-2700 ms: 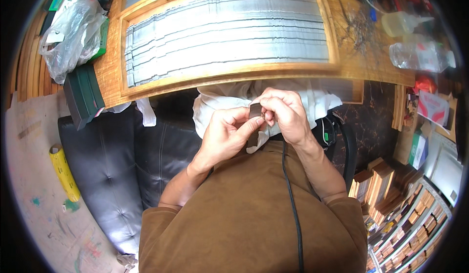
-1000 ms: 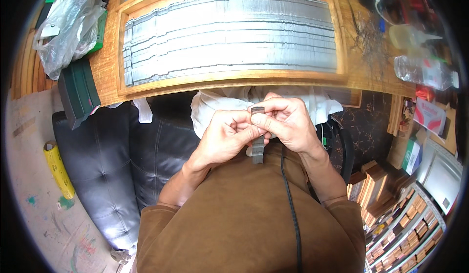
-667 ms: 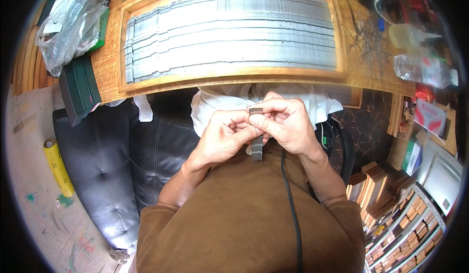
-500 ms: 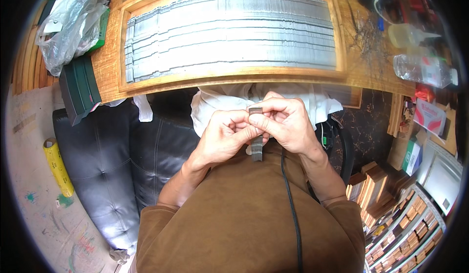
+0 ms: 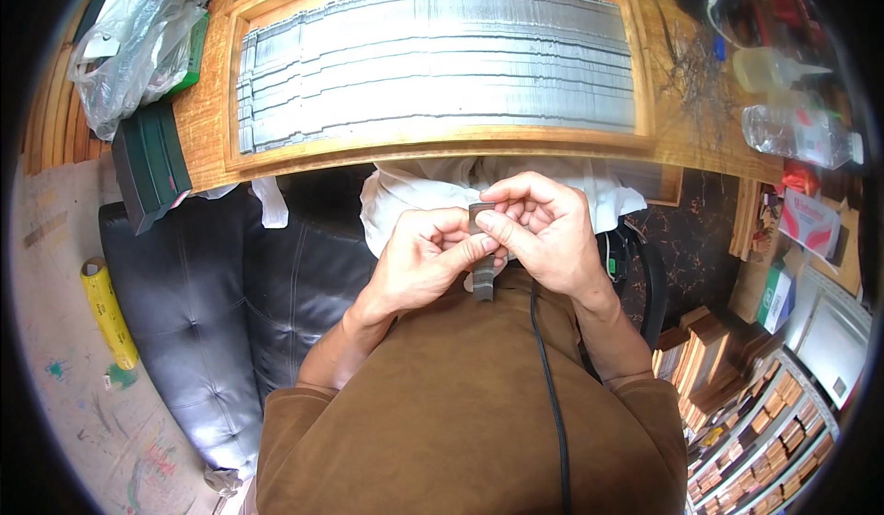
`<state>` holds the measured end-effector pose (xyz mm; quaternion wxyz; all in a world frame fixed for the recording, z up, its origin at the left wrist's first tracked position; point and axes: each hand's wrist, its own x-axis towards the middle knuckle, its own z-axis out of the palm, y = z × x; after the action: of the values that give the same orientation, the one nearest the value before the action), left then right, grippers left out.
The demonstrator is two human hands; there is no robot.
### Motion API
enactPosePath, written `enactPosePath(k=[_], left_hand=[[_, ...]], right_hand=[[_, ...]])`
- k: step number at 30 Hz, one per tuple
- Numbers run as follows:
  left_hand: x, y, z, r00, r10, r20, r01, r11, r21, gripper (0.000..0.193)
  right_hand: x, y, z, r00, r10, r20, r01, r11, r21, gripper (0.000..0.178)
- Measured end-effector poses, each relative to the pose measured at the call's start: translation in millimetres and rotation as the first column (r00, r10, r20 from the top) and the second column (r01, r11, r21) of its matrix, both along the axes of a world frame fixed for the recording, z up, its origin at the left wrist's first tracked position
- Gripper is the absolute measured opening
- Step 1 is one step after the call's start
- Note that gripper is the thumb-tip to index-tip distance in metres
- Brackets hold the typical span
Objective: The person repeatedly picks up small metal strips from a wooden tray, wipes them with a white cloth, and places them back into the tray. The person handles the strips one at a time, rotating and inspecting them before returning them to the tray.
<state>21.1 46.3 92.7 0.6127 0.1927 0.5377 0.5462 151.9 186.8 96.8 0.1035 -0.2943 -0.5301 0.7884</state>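
Below the bench's near edge, in front of my brown shirt, I hold a narrow dark grey strip (image 5: 483, 280) with pale cross bands. It hangs lengthwise toward my body, and its exact kind is hard to make out. My left hand (image 5: 425, 252) is closed round its middle, thumb across the front and fingers curled behind. At the upper end, my right hand (image 5: 557, 234) has the thumb against the strip and the index finger arched over the top. Its other fingers are curled and partly hidden.
A wooden frame (image 5: 516, 139) on the bench holds rows of thin grey metal pieces (image 5: 442, 73). At left are a plastic bag (image 5: 138, 50), a dark green box (image 5: 152, 169) and a black padded seat (image 5: 193, 331). Bottles (image 5: 796, 135) stand at right. A cable (image 5: 548, 377) crosses my shirt.
My right index finger has lifted and spread away from the thumb, and the right hand has shifted slightly right. My left hand keeps its hold on the strip nearly unmoved.
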Motion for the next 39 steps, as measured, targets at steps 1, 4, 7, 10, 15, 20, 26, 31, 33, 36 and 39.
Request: enactPosePath(k=[1,4,7,10,15,20,26,31,33,36,39], left_hand=[[0.3,0.2,0.3,1.000,0.003,0.004,-0.003,1.000,-0.006,0.017],[0.6,0.6,0.6,1.000,0.007,0.013,-0.007,1.000,-0.013,0.017],[-0.1,0.3,-2.0,1.000,0.005,0.016,-0.005,1.000,0.003,0.017],[-1.1,0.5,-3.2,0.999,0.013,0.041,-0.013,1.000,0.018,0.017],[-0.3,0.1,-3.9,0.997,0.028,0.068,-0.028,1.000,-0.002,0.017],[-0.4,-1.4,-6.1,1.000,0.008,-0.015,-0.008,1.000,-0.009,0.018],[0.1,0.4,-0.5,1.000,0.031,-0.004,-0.031,1.000,0.006,0.018],[-1.7,0.8,0.6,0.999,0.029,0.015,-0.029,0.999,0.028,0.018],[-0.6,0.4,-1.0,0.999,0.040,0.028,-0.041,0.999,0.025,0.018],[-1.7,-1.9,-3.3,1.000,0.023,0.001,-0.023,1.000,-0.001,0.019],[1.1,-1.1,-3.0,0.999,0.052,0.009,-0.051,0.999,-0.010,0.020]], right_hand=[[-0.2,-0.2,-0.1,1.000,-0.002,0.000,0.002,1.000,-0.007,0.017],[-0.3,-0.1,-0.1,1.000,-0.005,0.000,0.005,1.000,-0.023,0.016],[0.2,0.6,-0.3,1.000,-0.001,-0.003,0.001,1.000,-0.014,0.017],[0.5,0.6,1.1,1.000,-0.001,-0.007,0.001,1.000,0.008,0.018],[2.2,0.8,1.6,0.999,-0.006,-0.034,0.006,1.000,-0.014,0.019],[1.9,1.0,-1.1,0.999,-0.005,-0.052,0.005,1.000,-0.016,0.016],[0.6,1.2,-1.3,0.998,-0.009,-0.067,0.006,0.999,-0.044,0.013],[1.2,2.6,-1.4,0.998,0.003,-0.063,-0.007,0.999,-0.053,0.010],[1.0,2.4,-1.1,0.998,-0.003,-0.065,-0.001,0.998,-0.057,0.010],[0.3,1.8,-0.7,0.997,-0.017,-0.069,0.012,0.998,-0.070,0.009],[0.6,1.6,-1.1,0.998,-0.012,-0.063,0.008,0.998,-0.067,0.009]])
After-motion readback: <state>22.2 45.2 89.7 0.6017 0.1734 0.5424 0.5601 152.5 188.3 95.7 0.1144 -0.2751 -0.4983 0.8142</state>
